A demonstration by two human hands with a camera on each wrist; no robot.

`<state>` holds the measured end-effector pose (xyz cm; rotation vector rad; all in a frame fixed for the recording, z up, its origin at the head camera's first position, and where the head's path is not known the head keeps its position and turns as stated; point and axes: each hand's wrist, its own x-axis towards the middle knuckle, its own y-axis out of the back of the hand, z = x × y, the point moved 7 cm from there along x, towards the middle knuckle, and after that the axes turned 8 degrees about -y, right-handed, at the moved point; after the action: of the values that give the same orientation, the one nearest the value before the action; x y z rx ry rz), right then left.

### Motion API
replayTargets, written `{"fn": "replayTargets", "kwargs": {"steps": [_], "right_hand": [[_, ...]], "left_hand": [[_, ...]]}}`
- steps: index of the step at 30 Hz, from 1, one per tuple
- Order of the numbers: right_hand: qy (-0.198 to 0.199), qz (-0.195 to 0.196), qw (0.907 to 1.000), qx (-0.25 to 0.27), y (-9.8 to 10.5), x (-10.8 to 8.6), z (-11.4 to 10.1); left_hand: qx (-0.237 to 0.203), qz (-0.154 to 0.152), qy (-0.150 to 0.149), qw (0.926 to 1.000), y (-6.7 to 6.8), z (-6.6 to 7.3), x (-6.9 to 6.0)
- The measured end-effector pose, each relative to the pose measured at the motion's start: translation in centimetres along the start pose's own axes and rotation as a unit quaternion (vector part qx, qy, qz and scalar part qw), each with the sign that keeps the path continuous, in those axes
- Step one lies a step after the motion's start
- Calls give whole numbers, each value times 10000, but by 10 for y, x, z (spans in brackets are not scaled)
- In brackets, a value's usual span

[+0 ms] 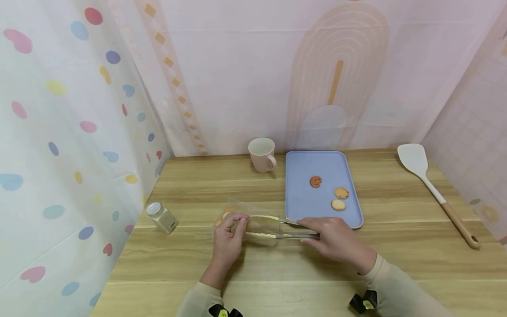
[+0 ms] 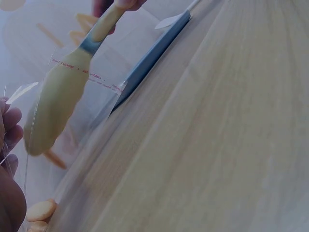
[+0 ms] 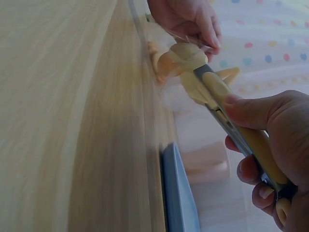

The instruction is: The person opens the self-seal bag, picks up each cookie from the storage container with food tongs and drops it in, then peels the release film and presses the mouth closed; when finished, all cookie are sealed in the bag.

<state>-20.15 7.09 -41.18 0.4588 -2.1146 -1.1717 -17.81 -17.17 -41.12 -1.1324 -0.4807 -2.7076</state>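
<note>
My left hand [image 1: 229,237] pinches the edge of a clear plastic bag [image 2: 104,82] with red print along its mouth. Several round cookies [image 2: 41,210] lie at the bag's far end, partly hidden by the left fingers in the head view. In my right hand [image 1: 336,240] is a pair of tongs [image 1: 297,236] with cream tips and metal arms, gripped by its handles. Its tips reach into the bag, spread apart. Whether they touch a cookie I cannot tell. The right wrist view shows the right hand's thumb along the cream handle [image 3: 260,150].
Right of the bag lies a blue tray [image 1: 301,193] holding three cookies [image 1: 315,182] set apart. A pink mug [image 1: 262,155] stands at the back, a lidded jar [image 1: 162,217] at the left. A white spatula with wooden handle [image 1: 455,218] lies along the right edge.
</note>
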Motion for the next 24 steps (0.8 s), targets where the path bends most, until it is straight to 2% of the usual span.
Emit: {"fn": "replayTargets", "kwargs": {"steps": [4, 10, 20, 24], "right_hand": [[-38, -123, 9999, -20, -5, 1, 0], [-200, -165, 9991, -324, -2, -8, 9], [-418, -505, 9971, -377, -1, -8, 4], [-606, -585, 9959, -344, -4, -9, 5]], "left_hand": [[18, 29, -103, 9999, 0, 2, 0], [106, 7, -251, 9996, 0, 2, 0], [142, -37, -281, 9995, 0, 1, -1], [195, -116, -330, 9992, -4, -6, -3]]}}
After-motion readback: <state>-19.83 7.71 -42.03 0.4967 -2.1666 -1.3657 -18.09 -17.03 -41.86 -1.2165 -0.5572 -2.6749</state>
